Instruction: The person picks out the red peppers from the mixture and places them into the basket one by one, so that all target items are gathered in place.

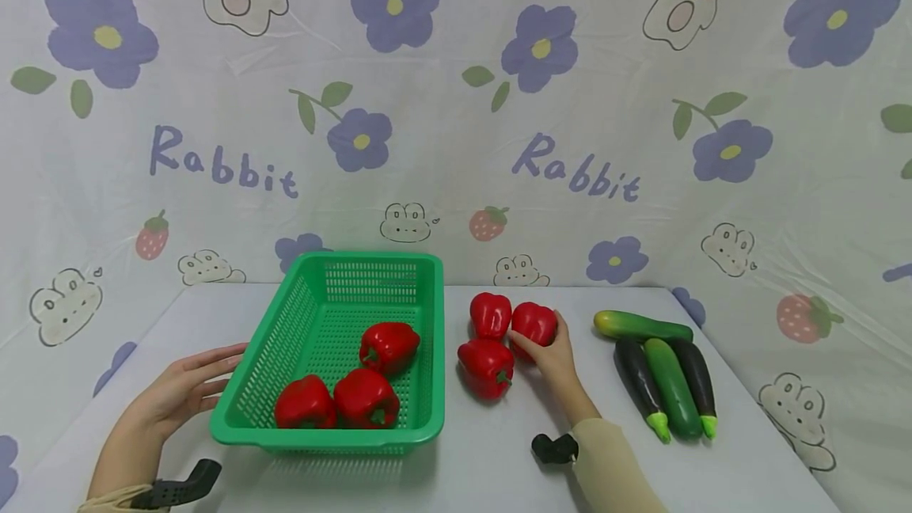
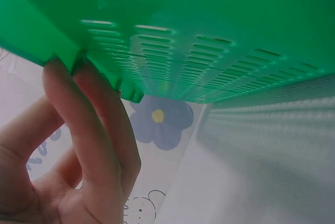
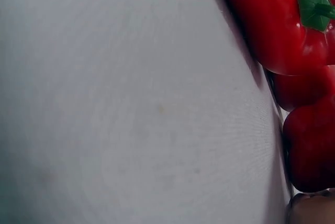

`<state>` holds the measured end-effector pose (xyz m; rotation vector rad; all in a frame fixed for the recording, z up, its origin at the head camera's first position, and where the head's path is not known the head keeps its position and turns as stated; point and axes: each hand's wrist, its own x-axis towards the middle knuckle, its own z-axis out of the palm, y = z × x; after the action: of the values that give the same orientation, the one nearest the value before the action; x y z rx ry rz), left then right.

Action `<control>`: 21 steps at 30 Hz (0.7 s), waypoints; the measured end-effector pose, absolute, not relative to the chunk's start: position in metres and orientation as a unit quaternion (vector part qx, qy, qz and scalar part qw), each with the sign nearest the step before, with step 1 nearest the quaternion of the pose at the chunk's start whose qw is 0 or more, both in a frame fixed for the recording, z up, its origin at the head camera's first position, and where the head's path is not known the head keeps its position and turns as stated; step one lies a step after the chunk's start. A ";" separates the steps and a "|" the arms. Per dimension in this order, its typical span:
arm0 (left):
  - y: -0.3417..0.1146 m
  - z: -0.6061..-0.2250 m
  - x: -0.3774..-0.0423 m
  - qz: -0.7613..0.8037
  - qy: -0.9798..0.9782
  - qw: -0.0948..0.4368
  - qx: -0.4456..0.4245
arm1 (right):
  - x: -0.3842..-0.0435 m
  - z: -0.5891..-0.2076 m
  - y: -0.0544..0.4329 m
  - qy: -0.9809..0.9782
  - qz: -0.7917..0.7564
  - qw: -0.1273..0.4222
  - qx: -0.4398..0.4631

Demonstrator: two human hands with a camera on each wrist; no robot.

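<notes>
A green plastic basket holds three red bell peppers, one of them a bell pepper nearer its right side. My left hand is at the basket's left side, its fingertips touching just under the rim in the left wrist view. To the right of the basket, my right hand grips a red bell pepper between thumb and fingers. Close beside it lie two more, a back bell pepper and a front bell pepper. In the right wrist view, a bell pepper shows its green stem.
On the right of the white table lie a yellow-green cucumber-like vegetable, a green one and two dark eggplants, the left eggplant and right eggplant. A patterned cloth hangs behind the table.
</notes>
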<state>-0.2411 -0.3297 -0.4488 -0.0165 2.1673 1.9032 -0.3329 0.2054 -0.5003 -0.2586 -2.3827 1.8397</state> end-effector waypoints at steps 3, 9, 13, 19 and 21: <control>-0.330 -0.449 -0.241 0.652 0.748 0.127 -0.005 | -0.333 -0.501 0.205 -0.784 0.611 0.060 -0.086; -0.329 -0.449 -0.241 0.651 0.749 0.126 -0.008 | -0.333 -0.503 0.206 -0.787 0.608 0.057 -0.087; -0.329 -0.449 -0.241 0.653 0.747 0.127 -0.009 | -0.334 -0.505 0.206 -0.788 0.606 0.058 -0.087; -0.329 -0.448 -0.241 0.656 0.743 0.128 -0.008 | -0.334 -0.505 0.207 -0.787 0.608 0.058 -0.084; -0.329 -0.449 -0.241 0.656 0.744 0.128 -0.009 | -0.334 -0.505 0.207 -0.786 0.610 0.058 -0.083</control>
<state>-0.2412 -0.3289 -0.4485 -0.0260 2.1632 1.9090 -0.3340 0.2066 -0.5049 -0.2508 -2.3825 1.8491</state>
